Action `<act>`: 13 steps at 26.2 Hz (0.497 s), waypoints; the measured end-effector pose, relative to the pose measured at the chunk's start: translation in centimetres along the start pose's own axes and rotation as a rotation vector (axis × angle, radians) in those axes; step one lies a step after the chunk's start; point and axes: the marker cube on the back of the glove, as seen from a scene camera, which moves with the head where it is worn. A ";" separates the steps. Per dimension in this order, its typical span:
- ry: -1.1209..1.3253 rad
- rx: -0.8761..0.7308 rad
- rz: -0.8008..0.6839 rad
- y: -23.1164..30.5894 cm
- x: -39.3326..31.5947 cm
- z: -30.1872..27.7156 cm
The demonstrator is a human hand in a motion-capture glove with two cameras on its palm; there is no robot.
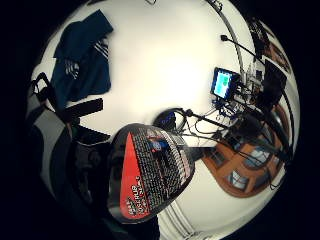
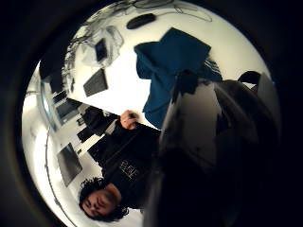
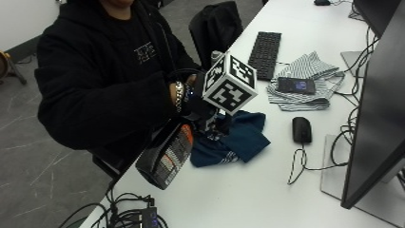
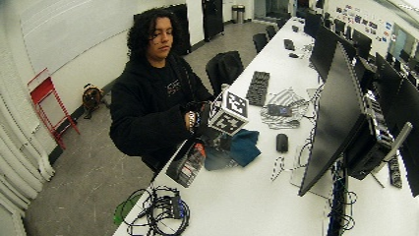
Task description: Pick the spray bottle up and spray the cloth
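My gloved right hand [image 3: 193, 102] grips the spray bottle [image 3: 166, 154] by its top end and holds it above the table's near edge. The bottle is tilted, and its body with the red and black label [image 1: 150, 170] slants down towards the person. Its spray head sits just over the dark blue cloth [image 3: 237, 137], which lies crumpled on the white table [image 3: 253, 190]. The cloth [image 2: 170, 66] also shows beyond the bottle [image 2: 199, 127] in the thumb side palm view. Whether a finger is on the trigger is hidden.
A black mouse [image 3: 302, 129] lies right of the cloth. Further back are a striped cloth [image 3: 310, 64] with a dark phone [image 3: 295, 85] on it and a keyboard [image 3: 265, 47]. A monitor [image 3: 380, 109] stands at the right. Cables [image 3: 126, 213] lie at the near corner.
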 end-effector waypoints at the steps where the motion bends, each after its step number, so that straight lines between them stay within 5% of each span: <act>1: 0.026 -0.028 0.017 -0.2 -0.3 0.6; 13: 0.285 -0.236 0.114 -2.7 -3.3 7.6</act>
